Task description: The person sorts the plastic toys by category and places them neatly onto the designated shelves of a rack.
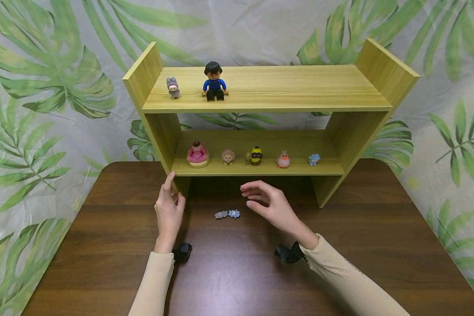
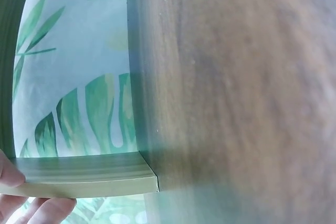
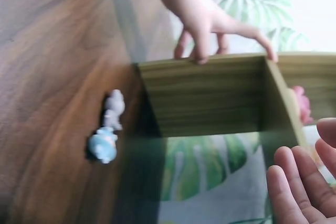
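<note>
A two-tier wooden shelf [image 1: 268, 109] stands on the table. At the lower front edge of its left side panel [image 2: 79, 187], my left hand [image 1: 168, 213] grips the board, thumb on one face and fingers on the other. My right hand [image 1: 272, 206] hovers in front of the lower tier, fingers gently bent and holding nothing. Between the hands, a small grey figurine [image 1: 221, 215] and a small blue figurine [image 1: 234, 213] lie end to end on the table. In the right wrist view, the grey figurine [image 3: 114, 109] and blue figurine [image 3: 103, 145] look blurred.
The lower tier bears a pink bear [image 1: 198, 154], a tan figurine [image 1: 228, 157], a yellow-and-black figure [image 1: 256, 156], a pink bird-like figure [image 1: 283, 159] and a blue figurine [image 1: 314, 159]. Above sit a grey figurine [image 1: 173, 87] and a blue-shirted doll [image 1: 214, 83].
</note>
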Demonstrator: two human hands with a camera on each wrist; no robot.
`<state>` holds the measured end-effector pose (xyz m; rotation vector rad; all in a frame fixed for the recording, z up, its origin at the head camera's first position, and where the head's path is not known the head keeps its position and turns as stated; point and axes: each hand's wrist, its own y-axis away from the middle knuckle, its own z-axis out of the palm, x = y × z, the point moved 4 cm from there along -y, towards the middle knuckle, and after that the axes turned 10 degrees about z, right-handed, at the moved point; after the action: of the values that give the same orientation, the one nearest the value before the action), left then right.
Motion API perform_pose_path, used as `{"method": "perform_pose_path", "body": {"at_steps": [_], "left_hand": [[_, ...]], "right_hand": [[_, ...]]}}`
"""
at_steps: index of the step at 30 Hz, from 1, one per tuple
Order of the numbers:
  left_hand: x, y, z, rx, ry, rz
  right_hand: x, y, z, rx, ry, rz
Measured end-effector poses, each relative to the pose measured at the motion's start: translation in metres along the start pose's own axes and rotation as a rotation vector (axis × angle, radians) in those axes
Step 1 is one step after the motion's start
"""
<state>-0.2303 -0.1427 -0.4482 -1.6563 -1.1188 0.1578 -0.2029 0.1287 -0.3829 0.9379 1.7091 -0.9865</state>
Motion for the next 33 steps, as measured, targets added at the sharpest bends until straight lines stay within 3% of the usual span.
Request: {"method": "perform_pose_path", "body": {"at_steps": [5, 12, 21, 33], "left_hand": [[0.001, 0.000, 0.000, 0.000, -0.005, -0.003], [0.001, 0.001, 0.001, 0.001, -0.002, 0.000], [0.000, 0.001, 0.001, 0.011, -0.002, -0.001], [-0.001, 0.001, 0.002, 0.010, 0.005, -0.008]], "right_hand": [[0.011, 0.002, 0.005, -0.018, 0.015, 0.063], [0.000, 0.005, 0.013, -0.029, 0.053, 0.105], [0.050, -0.004, 0.019, -0.068, 0.151, 0.164], [0.078, -0.015, 0.030, -0.095, 0.283, 0.253]]}}
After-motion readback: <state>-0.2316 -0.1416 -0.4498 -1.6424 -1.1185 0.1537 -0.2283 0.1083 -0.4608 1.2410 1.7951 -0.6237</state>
